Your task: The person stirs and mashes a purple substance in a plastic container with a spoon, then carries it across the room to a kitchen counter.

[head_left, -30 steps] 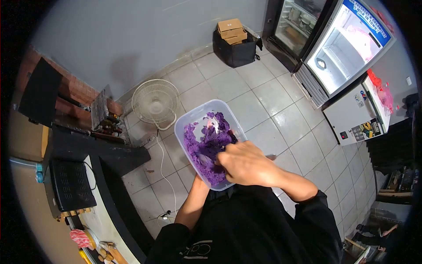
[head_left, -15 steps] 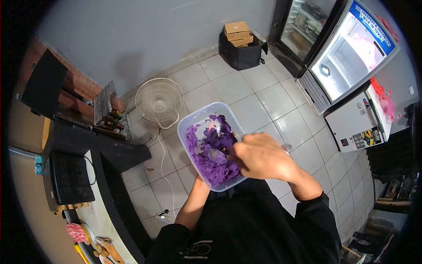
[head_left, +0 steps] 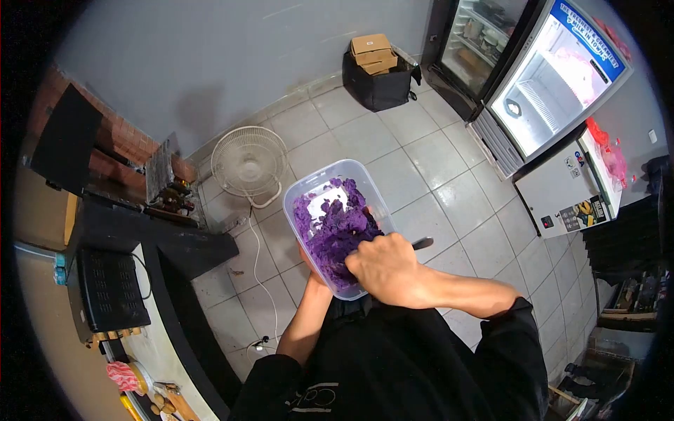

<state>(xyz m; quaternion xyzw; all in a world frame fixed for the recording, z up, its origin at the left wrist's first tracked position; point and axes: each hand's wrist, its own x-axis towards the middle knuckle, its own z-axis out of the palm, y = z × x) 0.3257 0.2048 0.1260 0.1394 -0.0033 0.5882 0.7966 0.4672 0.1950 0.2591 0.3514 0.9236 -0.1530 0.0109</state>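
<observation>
A clear rectangular plastic container is held tilted in front of my body. Crumbly purple mash fills much of it, and part of the pale bottom shows near the far end. From below and the left side, my left hand grips the container; most of its fingers are hidden. Over the near right part of the container, my right hand is closed in a fist around a metal-handled utensil. The handle's end sticks out to the right of the fist. Its working end is hidden by the hand and the mash.
A white fan stands on the tiled floor, its cord running toward me. Left is a counter with a black oven. A black bag with cardboard boxes, a lit display fridge and a white freezer line the far side.
My right hand has moved down and left, closer to the container's near end, with the utensil. The mash has shifted, leaving more bottom bare at the far end.
</observation>
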